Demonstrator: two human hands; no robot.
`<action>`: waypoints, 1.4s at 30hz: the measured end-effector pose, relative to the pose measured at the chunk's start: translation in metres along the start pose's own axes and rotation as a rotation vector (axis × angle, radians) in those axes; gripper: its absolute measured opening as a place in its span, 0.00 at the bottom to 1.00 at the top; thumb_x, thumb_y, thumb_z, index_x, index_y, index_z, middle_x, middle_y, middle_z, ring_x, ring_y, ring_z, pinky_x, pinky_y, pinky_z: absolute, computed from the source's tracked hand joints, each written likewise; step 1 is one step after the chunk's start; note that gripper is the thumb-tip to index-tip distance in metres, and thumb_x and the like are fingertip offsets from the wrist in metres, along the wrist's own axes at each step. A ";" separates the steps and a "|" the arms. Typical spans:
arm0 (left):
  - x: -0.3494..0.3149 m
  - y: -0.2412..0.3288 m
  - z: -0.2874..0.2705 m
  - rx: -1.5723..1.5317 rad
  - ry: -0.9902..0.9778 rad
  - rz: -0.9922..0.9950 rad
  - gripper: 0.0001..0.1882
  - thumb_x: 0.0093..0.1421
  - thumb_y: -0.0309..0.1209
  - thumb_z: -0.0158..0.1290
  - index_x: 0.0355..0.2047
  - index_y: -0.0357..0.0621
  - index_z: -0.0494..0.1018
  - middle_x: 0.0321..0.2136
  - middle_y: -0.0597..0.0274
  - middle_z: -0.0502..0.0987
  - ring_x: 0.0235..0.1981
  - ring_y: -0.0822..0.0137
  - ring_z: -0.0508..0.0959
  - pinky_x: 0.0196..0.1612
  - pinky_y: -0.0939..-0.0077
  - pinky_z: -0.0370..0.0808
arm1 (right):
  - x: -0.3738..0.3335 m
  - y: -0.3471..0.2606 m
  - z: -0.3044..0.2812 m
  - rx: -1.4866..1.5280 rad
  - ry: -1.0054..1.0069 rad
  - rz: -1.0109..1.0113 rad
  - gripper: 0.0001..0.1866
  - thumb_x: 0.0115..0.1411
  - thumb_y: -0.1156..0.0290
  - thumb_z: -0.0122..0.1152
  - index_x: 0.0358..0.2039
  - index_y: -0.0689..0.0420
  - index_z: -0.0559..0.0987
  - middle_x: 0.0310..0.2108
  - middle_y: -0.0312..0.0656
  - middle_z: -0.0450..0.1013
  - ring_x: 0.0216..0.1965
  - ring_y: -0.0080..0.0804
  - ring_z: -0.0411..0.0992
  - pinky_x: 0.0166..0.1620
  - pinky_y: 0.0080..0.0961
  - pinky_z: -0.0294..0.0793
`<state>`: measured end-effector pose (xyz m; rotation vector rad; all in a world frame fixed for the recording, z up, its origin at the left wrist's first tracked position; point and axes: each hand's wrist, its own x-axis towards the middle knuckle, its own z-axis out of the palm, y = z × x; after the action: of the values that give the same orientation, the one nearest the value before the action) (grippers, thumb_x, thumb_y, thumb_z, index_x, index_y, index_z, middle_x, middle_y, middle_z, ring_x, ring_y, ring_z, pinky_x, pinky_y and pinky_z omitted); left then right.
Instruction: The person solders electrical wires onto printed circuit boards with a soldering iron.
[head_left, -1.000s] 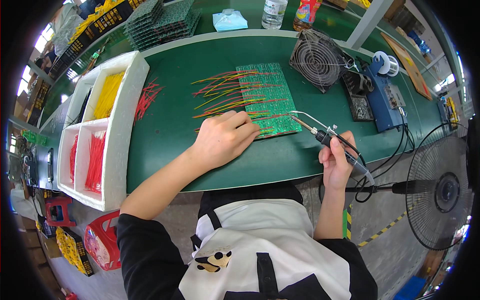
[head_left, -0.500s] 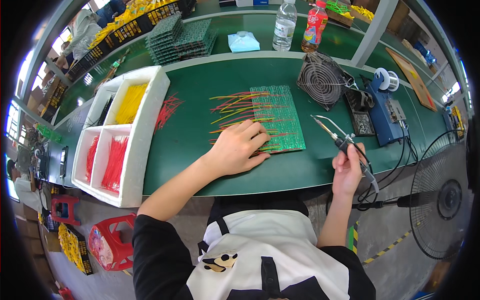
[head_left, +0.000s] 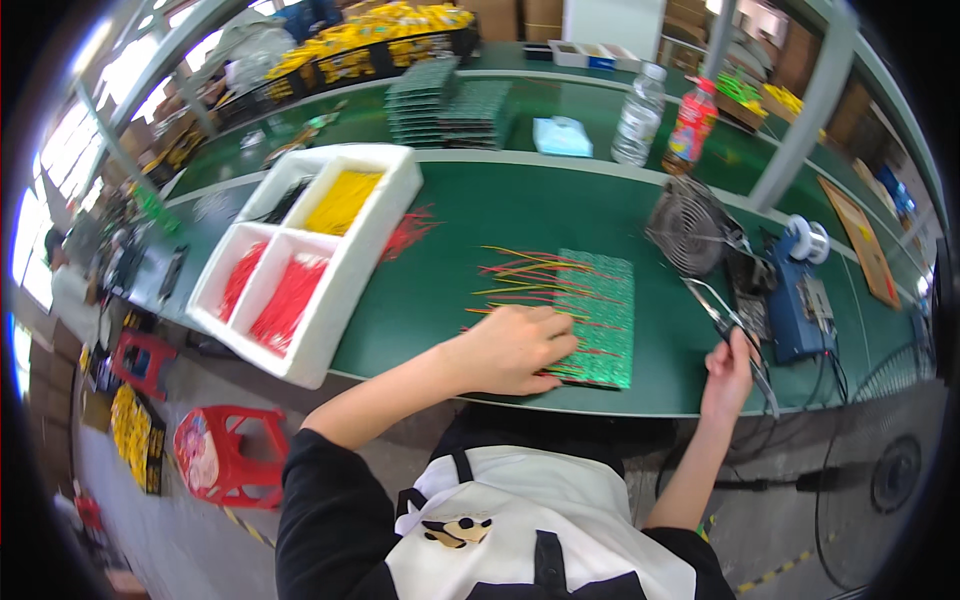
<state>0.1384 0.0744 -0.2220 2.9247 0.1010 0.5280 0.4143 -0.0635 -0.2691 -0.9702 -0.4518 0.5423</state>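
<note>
A green circuit board panel (head_left: 607, 342) lies on the bench before me, with red and yellow wires (head_left: 520, 268) fanned out over its left side. My left hand (head_left: 522, 350) rests over the panel's near left part. Its fingers curl down toward the thumb among the wires, and the fingertips' contact is partly hidden. To the right of the panel, my right hand (head_left: 731, 378) grips a soldering iron (head_left: 728, 324) with a thin curved metal tube beside its tip. The iron's tip points up and left, held apart from the board.
Left stands a white foam box (head_left: 335, 340) of sorted wires, with loose red wires (head_left: 408, 233) beside it. Right are a small fan (head_left: 686, 228), a blue soldering station (head_left: 795, 300) and a solder spool (head_left: 808, 240). Behind stand bottles (head_left: 638, 118) and stacked boards (head_left: 422, 105).
My view has shifted, so the bench and everything on it sits lower and farther right. Both hands keep nearly the same places relative to the panel, and the iron is still in my right hand.
</note>
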 end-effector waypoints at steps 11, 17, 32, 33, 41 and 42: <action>-0.059 0.005 -0.109 0.141 0.234 -0.303 0.13 0.51 0.34 0.55 0.35 0.43 0.71 0.33 0.58 0.73 0.37 0.58 0.73 0.42 0.67 0.70 | 0.000 0.001 -0.017 -0.019 -0.044 -0.017 0.07 0.62 0.67 0.51 0.27 0.51 0.68 0.15 0.30 0.62 0.14 0.13 0.55 0.19 0.12 0.51; -0.134 -0.167 -0.197 0.375 0.394 -0.851 0.10 0.52 0.30 0.49 0.33 0.40 0.73 0.29 0.51 0.77 0.34 0.53 0.77 0.38 0.65 0.73 | 0.002 0.002 -0.008 -0.059 -0.003 -0.045 0.07 0.61 0.67 0.52 0.26 0.52 0.69 0.15 0.29 0.62 0.14 0.12 0.54 0.19 0.12 0.51; -0.222 -0.333 -0.126 0.257 0.461 -1.408 0.09 0.39 0.34 0.61 0.24 0.47 0.80 0.27 0.53 0.79 0.32 0.56 0.79 0.39 0.64 0.74 | 0.000 0.006 -0.012 -0.186 0.089 -0.109 0.07 0.61 0.67 0.53 0.27 0.52 0.68 0.14 0.29 0.60 0.12 0.11 0.53 0.17 0.11 0.51; -0.226 -0.333 -0.125 0.253 0.452 -1.425 0.09 0.39 0.34 0.61 0.24 0.47 0.80 0.27 0.53 0.79 0.32 0.56 0.79 0.39 0.64 0.74 | -0.003 0.005 -0.008 -0.214 0.122 -0.103 0.08 0.60 0.66 0.54 0.27 0.52 0.67 0.14 0.28 0.59 0.12 0.11 0.53 0.17 0.10 0.50; -0.241 -0.352 -0.131 -0.200 0.863 -1.311 0.07 0.42 0.30 0.58 0.24 0.42 0.80 0.21 0.59 0.79 0.24 0.70 0.78 0.33 0.77 0.73 | 0.001 0.008 0.002 -0.277 0.106 -0.129 0.08 0.61 0.67 0.52 0.27 0.52 0.66 0.14 0.29 0.59 0.14 0.10 0.52 0.18 0.10 0.50; -0.238 -0.350 -0.134 -0.209 0.948 -1.292 0.07 0.43 0.27 0.58 0.24 0.38 0.80 0.20 0.61 0.79 0.22 0.73 0.77 0.32 0.80 0.73 | 0.003 0.009 0.000 -0.284 0.084 -0.129 0.09 0.61 0.66 0.53 0.26 0.52 0.66 0.14 0.29 0.59 0.14 0.10 0.52 0.18 0.10 0.50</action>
<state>-0.1441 0.4162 -0.2412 1.5751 1.6688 1.3496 0.4141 -0.0576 -0.2764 -1.2216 -0.5212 0.3235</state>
